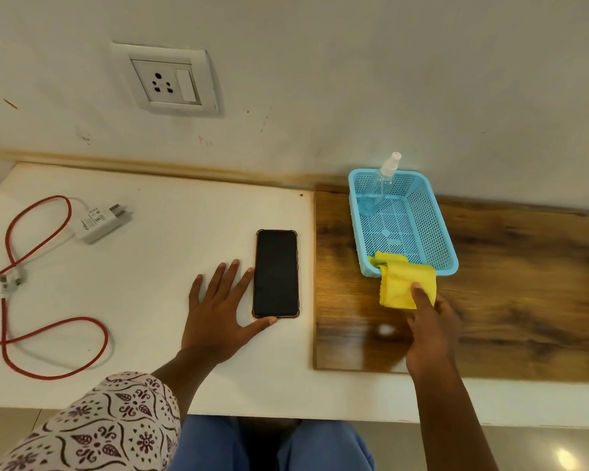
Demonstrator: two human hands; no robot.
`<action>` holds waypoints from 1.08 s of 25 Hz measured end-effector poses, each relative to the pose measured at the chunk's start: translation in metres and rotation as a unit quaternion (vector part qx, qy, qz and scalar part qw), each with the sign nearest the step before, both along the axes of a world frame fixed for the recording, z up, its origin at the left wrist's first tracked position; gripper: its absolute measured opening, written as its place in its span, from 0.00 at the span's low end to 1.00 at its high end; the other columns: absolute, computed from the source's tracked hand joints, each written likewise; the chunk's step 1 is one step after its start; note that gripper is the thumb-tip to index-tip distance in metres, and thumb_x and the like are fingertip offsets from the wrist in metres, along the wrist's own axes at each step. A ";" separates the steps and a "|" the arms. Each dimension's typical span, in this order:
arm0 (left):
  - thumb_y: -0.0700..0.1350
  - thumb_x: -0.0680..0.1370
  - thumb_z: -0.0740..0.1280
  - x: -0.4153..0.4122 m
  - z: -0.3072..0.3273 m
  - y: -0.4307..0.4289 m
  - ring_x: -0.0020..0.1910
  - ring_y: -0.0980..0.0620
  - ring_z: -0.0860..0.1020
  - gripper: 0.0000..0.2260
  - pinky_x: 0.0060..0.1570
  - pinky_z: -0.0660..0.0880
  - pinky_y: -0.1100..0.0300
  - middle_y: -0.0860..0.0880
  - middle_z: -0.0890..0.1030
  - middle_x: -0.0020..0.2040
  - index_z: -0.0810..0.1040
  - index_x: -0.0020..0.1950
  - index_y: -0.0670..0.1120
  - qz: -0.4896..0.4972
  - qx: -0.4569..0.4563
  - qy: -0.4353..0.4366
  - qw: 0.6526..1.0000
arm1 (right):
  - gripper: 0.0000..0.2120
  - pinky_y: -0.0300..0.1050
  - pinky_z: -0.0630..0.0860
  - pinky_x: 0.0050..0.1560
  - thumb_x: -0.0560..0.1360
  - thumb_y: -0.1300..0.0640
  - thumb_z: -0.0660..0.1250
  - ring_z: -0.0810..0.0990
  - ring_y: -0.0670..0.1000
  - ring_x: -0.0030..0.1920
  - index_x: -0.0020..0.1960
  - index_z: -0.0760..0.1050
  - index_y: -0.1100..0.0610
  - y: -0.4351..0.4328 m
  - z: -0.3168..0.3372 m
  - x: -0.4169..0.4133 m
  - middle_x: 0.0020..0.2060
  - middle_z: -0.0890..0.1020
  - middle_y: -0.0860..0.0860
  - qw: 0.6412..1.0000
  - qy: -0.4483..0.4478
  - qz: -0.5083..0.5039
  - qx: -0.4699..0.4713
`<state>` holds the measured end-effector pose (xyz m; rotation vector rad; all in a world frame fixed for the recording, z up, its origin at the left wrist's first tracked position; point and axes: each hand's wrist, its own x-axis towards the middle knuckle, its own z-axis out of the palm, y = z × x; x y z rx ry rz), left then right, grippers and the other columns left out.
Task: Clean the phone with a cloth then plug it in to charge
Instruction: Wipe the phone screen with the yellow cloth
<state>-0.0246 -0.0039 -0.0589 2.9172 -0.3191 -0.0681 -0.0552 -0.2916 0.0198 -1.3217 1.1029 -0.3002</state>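
A black phone (276, 273) lies face up on the white table (170, 253). My left hand (218, 311) rests flat beside it, fingers spread, thumb touching the phone's near left corner. A folded yellow cloth (402, 280) hangs over the near rim of a blue basket (436, 232). My right hand (429, 328) pinches the cloth's lower edge. A white charger plug (99, 224) with a red cable (31, 300) lies at the table's left. A white wall socket (165, 81) is above the table.
A clear spray bottle (383, 185) with blue liquid leans in the basket's far corner. The basket stands on a brown wooden board (524, 283) to the right of the phone. The wall runs close behind the table.
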 end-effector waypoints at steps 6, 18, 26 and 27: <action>0.76 0.68 0.44 0.000 0.001 0.000 0.77 0.48 0.46 0.41 0.74 0.43 0.43 0.50 0.50 0.78 0.48 0.76 0.56 0.001 -0.006 0.003 1.000 | 0.06 0.33 0.76 0.34 0.72 0.55 0.71 0.79 0.38 0.34 0.45 0.74 0.53 0.004 0.052 0.004 0.44 0.80 0.54 0.975 -0.151 0.005 -0.161; 0.76 0.68 0.45 -0.001 0.000 0.000 0.77 0.48 0.46 0.41 0.74 0.44 0.44 0.50 0.50 0.78 0.47 0.75 0.57 -0.001 -0.002 0.002 1.000 | 0.16 0.49 0.80 0.45 0.69 0.56 0.67 0.82 0.56 0.47 0.54 0.72 0.60 0.034 0.109 0.028 0.47 0.82 0.56 0.945 -0.277 0.168 0.050; 0.76 0.69 0.47 -0.001 -0.001 0.001 0.77 0.49 0.49 0.40 0.74 0.46 0.44 0.50 0.53 0.78 0.49 0.76 0.56 -0.002 -0.013 -0.008 1.000 | 0.07 0.43 0.66 0.41 0.76 0.54 0.65 0.73 0.51 0.43 0.45 0.71 0.56 0.087 0.030 0.093 0.40 0.74 0.52 0.801 0.031 0.470 -0.371; 0.76 0.69 0.47 -0.001 -0.001 0.001 0.77 0.49 0.49 0.40 0.74 0.45 0.44 0.51 0.53 0.78 0.49 0.76 0.56 -0.001 -0.013 -0.009 1.000 | 0.04 0.43 0.66 0.42 0.76 0.55 0.64 0.75 0.53 0.44 0.47 0.72 0.56 0.090 0.026 0.101 0.42 0.76 0.53 0.775 0.031 0.474 -0.417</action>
